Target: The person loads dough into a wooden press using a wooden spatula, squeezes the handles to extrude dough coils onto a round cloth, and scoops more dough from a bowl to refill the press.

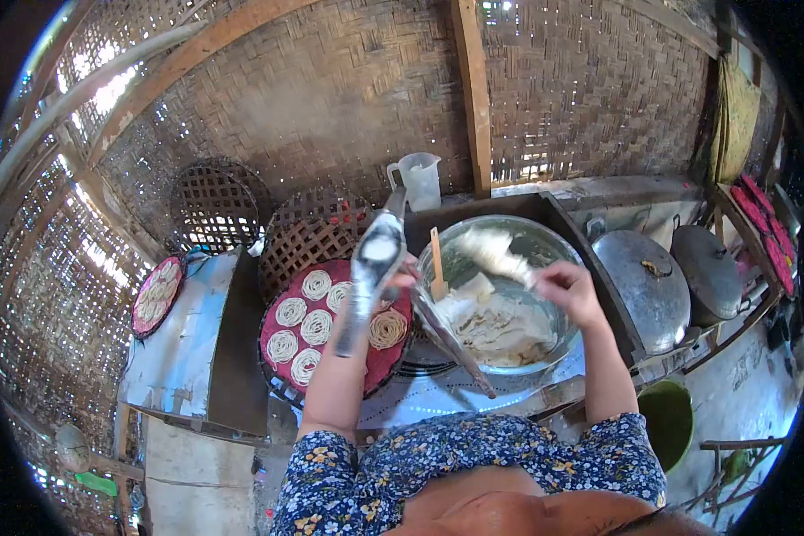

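Note:
My left hand (404, 275), partly hidden, is closed around a long metal hand press (359, 299) with a round cup that has something white in it. A wooden bar (456, 344) slants down from that hand across the basin's near-left rim. My right hand (570, 293) is over the right side of a large metal basin (573, 252), its fingers pinched on a motion-blurred piece of pale dough (500, 255). More dough (500, 330) lies in the basin, where a wooden spatula (437, 268) leans. Left of the press, a round tray (279, 368) lined in pinkish red bears several coiled dough nests (316, 327).
A plastic jug (420, 181) stands behind the basin. Woven baskets (219, 204) lean on the wall at left. Lidded pots (641, 290) stand at right, with a green bucket (665, 424) below. Another nest tray (158, 297) is at far left.

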A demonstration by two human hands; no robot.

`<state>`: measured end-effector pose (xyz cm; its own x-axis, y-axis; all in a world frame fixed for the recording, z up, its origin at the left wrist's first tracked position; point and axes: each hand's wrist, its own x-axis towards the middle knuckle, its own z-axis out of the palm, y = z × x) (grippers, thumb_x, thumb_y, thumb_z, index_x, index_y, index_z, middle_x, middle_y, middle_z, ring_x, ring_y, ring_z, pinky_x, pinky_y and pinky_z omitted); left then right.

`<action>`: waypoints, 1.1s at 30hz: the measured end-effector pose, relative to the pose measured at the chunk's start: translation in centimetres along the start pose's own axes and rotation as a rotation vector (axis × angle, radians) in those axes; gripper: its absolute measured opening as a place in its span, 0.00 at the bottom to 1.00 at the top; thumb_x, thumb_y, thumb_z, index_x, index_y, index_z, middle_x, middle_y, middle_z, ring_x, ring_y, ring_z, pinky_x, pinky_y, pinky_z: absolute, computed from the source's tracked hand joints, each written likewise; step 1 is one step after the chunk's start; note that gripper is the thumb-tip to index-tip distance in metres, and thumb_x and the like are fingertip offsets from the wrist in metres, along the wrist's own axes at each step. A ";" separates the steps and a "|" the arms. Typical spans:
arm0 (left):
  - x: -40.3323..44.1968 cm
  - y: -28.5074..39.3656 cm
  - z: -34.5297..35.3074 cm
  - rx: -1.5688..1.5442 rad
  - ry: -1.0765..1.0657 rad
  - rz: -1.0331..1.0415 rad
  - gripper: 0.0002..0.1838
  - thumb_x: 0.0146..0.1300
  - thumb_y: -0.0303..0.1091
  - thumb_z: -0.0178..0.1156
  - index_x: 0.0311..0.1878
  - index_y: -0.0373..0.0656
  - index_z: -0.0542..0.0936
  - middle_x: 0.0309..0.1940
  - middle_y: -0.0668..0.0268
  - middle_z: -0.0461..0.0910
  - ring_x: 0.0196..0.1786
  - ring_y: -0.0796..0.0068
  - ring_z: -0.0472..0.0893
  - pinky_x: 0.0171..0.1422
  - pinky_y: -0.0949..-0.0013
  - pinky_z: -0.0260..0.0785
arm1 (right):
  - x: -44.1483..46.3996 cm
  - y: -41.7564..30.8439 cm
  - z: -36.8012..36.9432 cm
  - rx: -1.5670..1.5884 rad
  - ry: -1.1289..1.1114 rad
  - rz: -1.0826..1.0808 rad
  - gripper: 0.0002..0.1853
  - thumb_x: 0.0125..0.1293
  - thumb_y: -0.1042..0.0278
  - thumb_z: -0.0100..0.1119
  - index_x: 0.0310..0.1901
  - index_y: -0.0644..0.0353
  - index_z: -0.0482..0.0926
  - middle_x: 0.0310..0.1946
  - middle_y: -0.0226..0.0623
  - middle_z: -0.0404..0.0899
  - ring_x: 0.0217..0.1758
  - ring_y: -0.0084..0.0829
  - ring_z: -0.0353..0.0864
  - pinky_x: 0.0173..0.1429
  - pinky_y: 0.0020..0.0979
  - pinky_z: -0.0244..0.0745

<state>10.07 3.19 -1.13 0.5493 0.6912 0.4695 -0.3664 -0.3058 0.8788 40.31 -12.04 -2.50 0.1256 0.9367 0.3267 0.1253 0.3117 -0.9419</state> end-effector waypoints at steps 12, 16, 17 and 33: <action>0.4 0.4 -0.6 -0.856 -0.262 0.114 0.15 0.39 0.37 0.65 0.33 0.52 0.75 0.35 0.70 0.64 0.43 0.71 0.68 0.67 0.53 0.53 | 0.9 2.3 5.4 -0.008 -0.088 0.021 0.09 0.53 0.74 0.64 0.36 0.65 0.79 0.33 0.33 0.80 0.36 0.20 0.78 0.41 0.22 0.73; 0.0 0.4 -2.3 -0.808 -0.116 0.137 0.17 0.38 0.37 0.66 0.34 0.50 0.74 0.36 0.68 0.66 0.43 0.68 0.69 0.65 0.52 0.55 | -0.3 1.3 5.4 -0.194 -0.098 0.108 0.08 0.53 0.74 0.64 0.36 0.65 0.79 0.32 0.33 0.80 0.36 0.20 0.78 0.42 0.23 0.74; -0.1 0.6 -2.6 -0.792 -0.065 0.153 0.17 0.37 0.37 0.66 0.34 0.49 0.74 0.36 0.67 0.66 0.44 0.66 0.70 0.64 0.51 0.57 | -0.8 2.0 5.1 -0.169 -0.091 0.113 0.08 0.53 0.74 0.64 0.36 0.65 0.79 0.32 0.33 0.80 0.36 0.20 0.78 0.41 0.23 0.74; 0.5 -1.5 1.2 -0.981 0.092 -0.133 0.13 0.43 0.35 0.59 0.35 0.47 0.75 0.35 0.58 0.76 0.42 0.58 0.75 0.55 0.52 0.63 | 0.9 3.5 4.4 0.286 0.182 -0.129 0.10 0.51 0.78 0.65 0.36 0.62 0.77 0.33 0.30 0.79 0.34 0.18 0.76 0.38 0.21 0.73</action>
<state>11.81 3.22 -2.14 0.5856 0.7414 0.3277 -0.7880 0.4260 0.4444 36.53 -9.43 -5.87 0.3035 0.8508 0.4290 -0.1257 0.4821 -0.8671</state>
